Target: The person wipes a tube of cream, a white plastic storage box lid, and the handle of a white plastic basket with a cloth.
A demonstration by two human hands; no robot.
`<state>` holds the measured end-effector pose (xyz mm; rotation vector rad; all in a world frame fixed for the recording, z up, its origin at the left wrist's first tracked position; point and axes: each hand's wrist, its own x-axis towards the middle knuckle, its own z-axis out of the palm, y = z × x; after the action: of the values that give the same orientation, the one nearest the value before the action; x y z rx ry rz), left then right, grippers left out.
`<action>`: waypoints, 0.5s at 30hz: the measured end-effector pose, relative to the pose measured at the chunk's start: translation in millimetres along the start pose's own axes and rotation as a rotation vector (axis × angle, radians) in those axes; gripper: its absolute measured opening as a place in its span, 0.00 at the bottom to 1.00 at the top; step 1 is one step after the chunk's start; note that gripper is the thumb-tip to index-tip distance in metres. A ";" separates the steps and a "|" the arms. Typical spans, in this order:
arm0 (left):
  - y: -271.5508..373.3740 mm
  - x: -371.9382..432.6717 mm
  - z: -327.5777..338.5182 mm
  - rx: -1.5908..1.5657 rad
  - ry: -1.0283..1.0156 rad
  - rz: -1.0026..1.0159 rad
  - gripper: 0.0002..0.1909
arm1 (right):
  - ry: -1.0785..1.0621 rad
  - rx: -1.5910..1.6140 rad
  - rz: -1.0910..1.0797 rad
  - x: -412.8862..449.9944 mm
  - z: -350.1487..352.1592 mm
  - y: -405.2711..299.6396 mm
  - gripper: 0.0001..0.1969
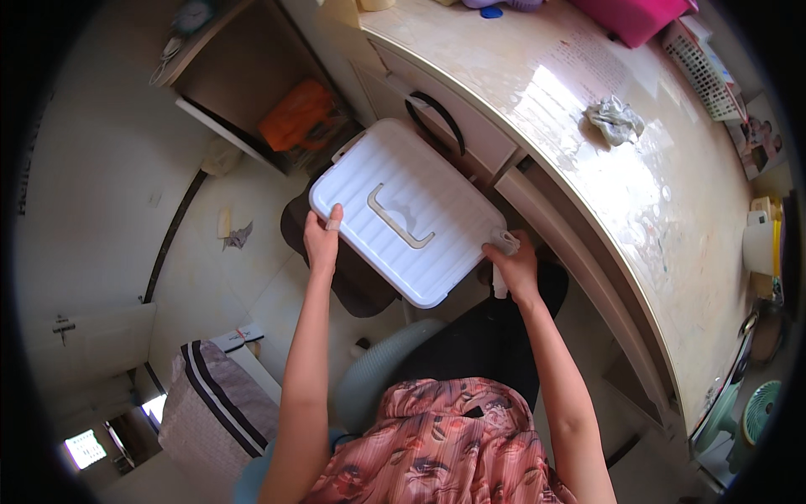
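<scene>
A white plastic storage box (441, 189) with a ribbed lid is tilted before me, above a dark seat (362, 286). A grey carrying handle (403, 222) lies flat on the lid. My left hand (322, 242) grips the box's left edge, its thumb on top of the lid; a light strip wraps that thumb. At the right corner my right hand (520, 264) holds the edge, with a crumpled white cloth or tissue (505, 242) among its fingers. The fingers beneath the box are hidden, and I cannot see what supports its underside.
On the right, a long countertop (667, 302) holds a crumpled grey rag (615, 121), a pink bin (636, 19) and a white basket (702, 69). A drawer front (447, 113) with a black handle stands beyond the box. An orange bag (299, 114) sits in the open cabinet (233, 75).
</scene>
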<state>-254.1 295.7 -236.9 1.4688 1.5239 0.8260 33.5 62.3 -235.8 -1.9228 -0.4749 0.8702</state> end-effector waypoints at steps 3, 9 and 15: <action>-8.0 12.7 -3.0 0.081 0.011 0.030 0.25 | 0.064 -0.123 -0.070 -4.9 7.7 -14.2 0.30; -12.1 34.9 21.7 0.306 0.123 0.066 0.31 | 0.112 -0.417 -0.261 9.2 9.3 -38.0 0.29; -8.0 35.1 28.6 0.268 0.095 0.043 0.32 | 0.088 -0.180 -0.146 16.6 7.4 -40.7 0.29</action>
<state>-230.4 327.1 -260.7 1.6801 1.7321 0.7476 40.5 97.0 -208.7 -2.0512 -0.6503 0.6638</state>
